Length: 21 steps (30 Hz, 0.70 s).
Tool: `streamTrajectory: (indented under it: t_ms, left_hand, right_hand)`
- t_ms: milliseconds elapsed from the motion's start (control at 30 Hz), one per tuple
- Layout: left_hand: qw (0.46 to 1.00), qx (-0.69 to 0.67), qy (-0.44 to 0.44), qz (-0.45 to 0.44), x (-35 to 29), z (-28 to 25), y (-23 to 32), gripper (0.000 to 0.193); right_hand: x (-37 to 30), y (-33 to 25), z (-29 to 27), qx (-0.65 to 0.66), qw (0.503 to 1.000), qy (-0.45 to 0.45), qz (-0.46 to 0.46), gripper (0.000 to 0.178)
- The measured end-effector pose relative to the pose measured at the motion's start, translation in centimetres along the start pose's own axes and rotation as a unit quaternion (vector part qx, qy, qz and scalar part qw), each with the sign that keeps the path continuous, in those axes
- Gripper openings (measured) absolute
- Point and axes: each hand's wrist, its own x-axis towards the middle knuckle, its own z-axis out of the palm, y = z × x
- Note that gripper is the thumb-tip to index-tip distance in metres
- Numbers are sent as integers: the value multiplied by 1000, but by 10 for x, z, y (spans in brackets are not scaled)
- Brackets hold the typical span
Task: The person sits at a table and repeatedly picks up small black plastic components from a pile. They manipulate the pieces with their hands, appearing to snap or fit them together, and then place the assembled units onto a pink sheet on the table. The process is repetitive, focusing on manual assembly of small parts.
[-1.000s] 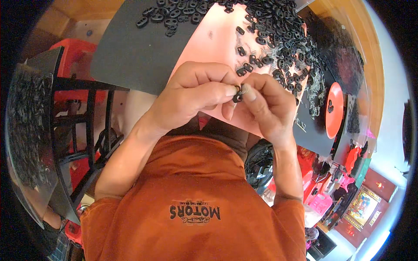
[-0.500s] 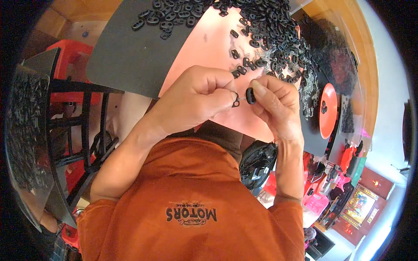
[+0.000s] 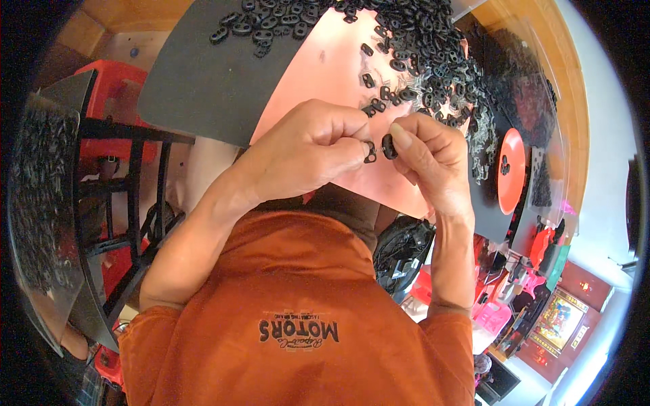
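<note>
My left hand (image 3: 321, 145) is closed, its thumb and finger pinching a small black two-hole cord lock piece (image 3: 370, 153). Facing it, my right hand (image 3: 433, 152) pinches a rounded black cord lock shell (image 3: 389, 147). A thin metal spring (image 3: 379, 149) shows in the narrow gap between the two pieces. Both hands are held above the near part of a pink sheet (image 3: 359, 183). Beyond my fingers, a few loose cord lock parts (image 3: 374, 106) lie on that sheet, with a big pile of black cord locks (image 3: 423, 40) behind them.
More cord locks (image 3: 267, 24) lie on the dark grey board at the far left. Loose springs (image 3: 482, 145) are heaped right of the pile. An orange-red dish (image 3: 510, 172) holds a few black pieces. A red stool (image 3: 112, 88) and black metal frame (image 3: 135, 196) stand at left.
The two pieces have come closer together, so less of the spring shows between them. Both hands stay in nearly the same place.
</note>
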Motion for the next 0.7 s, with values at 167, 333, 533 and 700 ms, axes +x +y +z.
streamTrajectory:
  t_ms: [167,333,533,700]
  left_hand:
    - [1000,29,-4,-10,0,0,-1,12]
    - [998,58,-4,-4,1,1,0,13]
    - [998,55,-6,17,2,2,-7,15]
    - [998,62,-2,13,3,1,-5,14]
  right_hand:
    - [-1,-2,1,3,1000,7,-3,22]
    - [-1,-2,-1,-12,1000,-4,-9,21]
    - [-1,3,5,-46,998,-4,-48,22]
    - [-2,2,10,26,1000,-3,-13,20]
